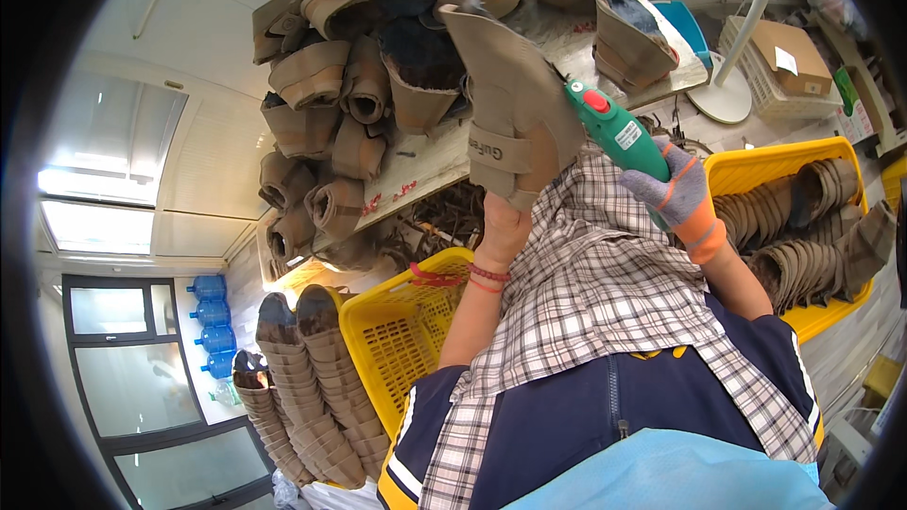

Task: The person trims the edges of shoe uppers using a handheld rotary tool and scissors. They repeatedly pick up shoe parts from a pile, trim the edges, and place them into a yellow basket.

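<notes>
Pale window [111, 175] panes line the left of a room whose table [430, 153] bears heaped brown shoe uppers [310, 76]. Above a plaid apron [590, 269], the left hand's [507, 229] grip pinches the raised upper [522, 99] at its lower end, fingers mostly hidden, apparently keeping its edge exposed. Gloved, the right hand [675, 196] wraps its grip around a green tool [616, 132], tip right by that edge, probably for steadiness. Left yellow crate [362, 326] and right yellow crate [770, 157] flank the person, seemingly for easy reach.
</notes>
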